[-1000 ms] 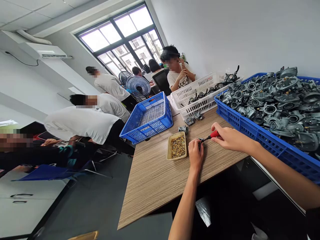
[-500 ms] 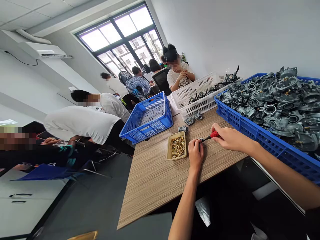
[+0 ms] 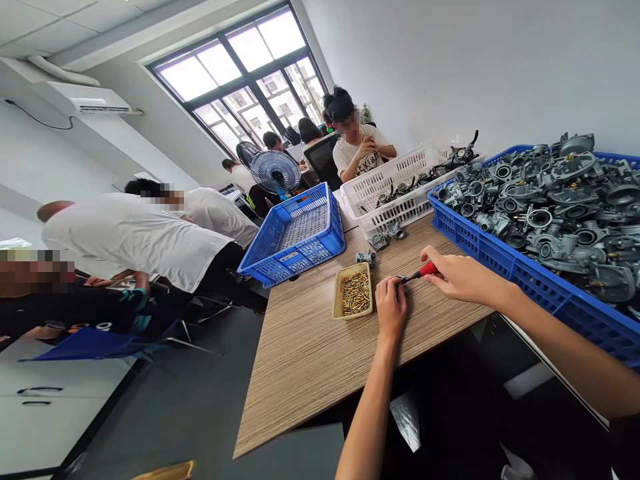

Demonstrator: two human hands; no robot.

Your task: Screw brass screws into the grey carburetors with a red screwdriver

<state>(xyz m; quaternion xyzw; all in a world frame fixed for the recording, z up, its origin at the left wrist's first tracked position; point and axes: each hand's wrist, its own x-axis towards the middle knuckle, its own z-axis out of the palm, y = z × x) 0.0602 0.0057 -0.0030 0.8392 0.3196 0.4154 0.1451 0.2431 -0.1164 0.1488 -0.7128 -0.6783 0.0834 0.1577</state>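
My right hand (image 3: 457,275) is closed round the red handle of a screwdriver (image 3: 429,269), whose dark shaft points left to my left hand (image 3: 391,303). The fingers of my left hand are wrapped over a grey metal carburetor on the table, mostly hidden beneath them. The screwdriver's tip is at this part; its exact contact is hidden by the fingers. Just left of my left hand stands a yellowish tub (image 3: 338,305) of small brass-coloured jets (image 3: 356,293). Another carburetor (image 3: 366,257) lies behind the tub, with more carburetors (image 3: 379,241) farther back.
On the wood-grain table (image 3: 295,363), a blue crate (image 3: 505,267) heaped with carburetors stands at the right. A white crate (image 3: 400,213) with dark-hosed parts and another blue crate (image 3: 295,257) stand behind. A co-worker (image 3: 360,147) sits beyond; others bend at the left (image 3: 135,233).
My hands, the screwdriver and the carburetor show almost no movement. At the left, a co-worker in white has bent farther over and shifted left.
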